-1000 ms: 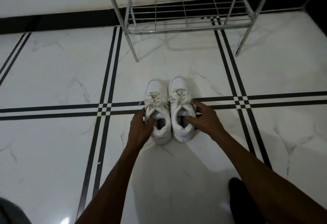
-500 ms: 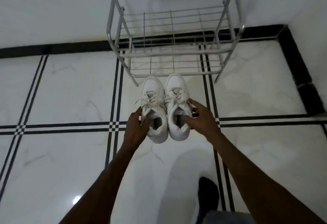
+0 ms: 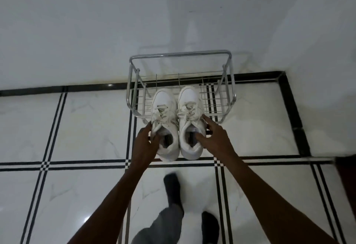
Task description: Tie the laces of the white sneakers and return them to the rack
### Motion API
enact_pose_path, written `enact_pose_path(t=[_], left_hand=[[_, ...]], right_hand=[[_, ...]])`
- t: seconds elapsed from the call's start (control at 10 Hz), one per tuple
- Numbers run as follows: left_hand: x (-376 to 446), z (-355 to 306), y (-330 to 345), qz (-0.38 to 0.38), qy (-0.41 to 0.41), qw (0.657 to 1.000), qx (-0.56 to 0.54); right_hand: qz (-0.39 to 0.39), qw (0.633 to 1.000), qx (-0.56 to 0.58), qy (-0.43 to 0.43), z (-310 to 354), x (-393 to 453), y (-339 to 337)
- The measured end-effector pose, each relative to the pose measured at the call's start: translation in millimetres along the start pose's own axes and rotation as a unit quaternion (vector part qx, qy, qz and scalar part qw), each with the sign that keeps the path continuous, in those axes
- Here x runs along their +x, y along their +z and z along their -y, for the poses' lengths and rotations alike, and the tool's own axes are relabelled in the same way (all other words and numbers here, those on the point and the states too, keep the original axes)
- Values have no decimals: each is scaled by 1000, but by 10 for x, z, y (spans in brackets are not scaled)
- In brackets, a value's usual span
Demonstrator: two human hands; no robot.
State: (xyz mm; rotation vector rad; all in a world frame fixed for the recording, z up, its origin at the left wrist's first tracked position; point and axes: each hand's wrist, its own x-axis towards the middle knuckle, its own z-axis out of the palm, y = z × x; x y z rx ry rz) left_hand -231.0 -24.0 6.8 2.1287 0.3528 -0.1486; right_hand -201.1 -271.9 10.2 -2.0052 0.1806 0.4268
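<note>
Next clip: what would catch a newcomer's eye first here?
The two white sneakers: the left sneaker in the left hand and the right sneaker in the right hand, side by side, toes over the front of the rack. That chrome wire rack stands against the white wall at centre. Below, the person's dark-socked feet show on the marble floor with its black lines.

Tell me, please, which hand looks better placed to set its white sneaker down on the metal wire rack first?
Right, probably. The right hand grips the right white sneaker, whose toe reaches deeper over the metal wire rack. The left hand holds the left white sneaker slightly further back. The margin is small.
</note>
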Motion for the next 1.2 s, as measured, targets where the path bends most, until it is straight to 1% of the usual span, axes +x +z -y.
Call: enact_pose_path(t=[0.1,0.3,0.4,0.5,0.6,0.8,1.0,1.1,1.2], left_hand=[[438,-29,16,-1,-13,1000,13],[1565,132,175,32,-24,999,0],[1946,218,252,27,-54,998,-9],[2220,285,313,38,-58,998,1],[2408,482,372,59,-54,997,9],[2427,467,462,60,-68,996,13],[2430,447,412,84,-91,992,24],[2342,183,307,70,-78,994,40],[2224,-83,215,40,-29,996,68]], right_hand=[[12,1000,3,5,99,434,19],[26,999,-24,17,17,1574,126],[25,999,-44,11,-65,1984,193],[44,998,-51,21,-115,2289,249],[46,997,-54,28,-166,2456,321],[33,997,-51,46,-308,2507,377],[59,993,-88,55,-200,2482,364],[20,985,-170,36,-23,2368,284],[-33,980,-197,-6,235,2214,135]])
